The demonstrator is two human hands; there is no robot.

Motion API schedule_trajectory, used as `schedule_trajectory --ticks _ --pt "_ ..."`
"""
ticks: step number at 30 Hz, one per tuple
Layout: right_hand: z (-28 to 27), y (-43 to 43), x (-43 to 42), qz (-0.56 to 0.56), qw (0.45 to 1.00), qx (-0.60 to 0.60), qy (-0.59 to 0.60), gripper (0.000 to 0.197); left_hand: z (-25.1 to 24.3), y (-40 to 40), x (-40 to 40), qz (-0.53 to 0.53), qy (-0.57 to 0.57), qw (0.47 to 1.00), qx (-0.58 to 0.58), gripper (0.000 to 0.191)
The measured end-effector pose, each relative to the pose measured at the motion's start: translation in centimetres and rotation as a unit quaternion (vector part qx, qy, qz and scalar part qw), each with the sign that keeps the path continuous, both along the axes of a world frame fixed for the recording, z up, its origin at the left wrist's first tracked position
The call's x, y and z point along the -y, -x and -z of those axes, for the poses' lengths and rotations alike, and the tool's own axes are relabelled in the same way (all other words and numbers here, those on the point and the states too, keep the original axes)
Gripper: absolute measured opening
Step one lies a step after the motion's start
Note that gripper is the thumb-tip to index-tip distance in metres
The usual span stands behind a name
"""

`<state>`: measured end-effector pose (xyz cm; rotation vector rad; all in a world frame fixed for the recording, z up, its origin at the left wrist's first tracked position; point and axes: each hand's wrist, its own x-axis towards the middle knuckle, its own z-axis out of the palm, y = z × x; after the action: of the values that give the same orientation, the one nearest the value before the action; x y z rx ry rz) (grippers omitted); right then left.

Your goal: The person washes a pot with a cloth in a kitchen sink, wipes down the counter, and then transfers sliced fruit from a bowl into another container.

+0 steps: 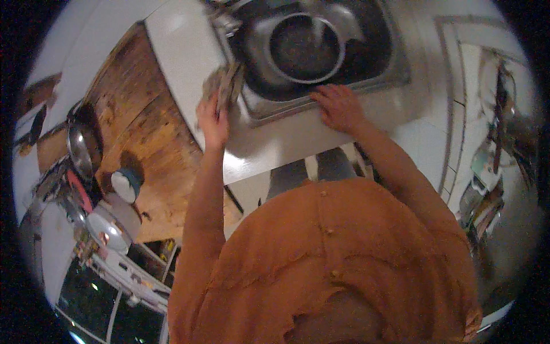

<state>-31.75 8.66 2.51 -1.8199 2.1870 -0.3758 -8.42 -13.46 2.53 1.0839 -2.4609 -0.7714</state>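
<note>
My left hand [213,122] grips a crumpled greyish cloth [228,81] at the left edge of the sink. The cloth is blurred, and part of it hides behind my fingers. Along the front rim of the metal sink [279,112] lies my right hand [339,108], its fingers slightly bent and nothing visible in them. Inside the basin, just beyond that hand, sits a round pot or pan [307,47] with a pale rim. Its dark inside is too blurred to tell what it holds.
Left of the sink runs a worn wooden worktop [150,129]. It bears a metal pan [80,146], a small round container with a white top [124,185] and a larger pot with a shiny lid [109,232]. A faucet [227,26] stands at the sink's left.
</note>
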Motion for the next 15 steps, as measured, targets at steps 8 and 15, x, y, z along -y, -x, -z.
schedule_trajectory --ticks 8,15 --pt "-0.6 -1.4 -3.7 0.134 0.972 0.057 0.187 0.036 0.2 -1.2 -17.7 0.133 -0.019 0.988 0.079 0.047" --pt "-3.2 -1.2 -16.7 0.22 0.954 0.149 0.142 0.03 -0.7 15.7 -21.9 0.274 0.085 0.957 0.044 0.045"
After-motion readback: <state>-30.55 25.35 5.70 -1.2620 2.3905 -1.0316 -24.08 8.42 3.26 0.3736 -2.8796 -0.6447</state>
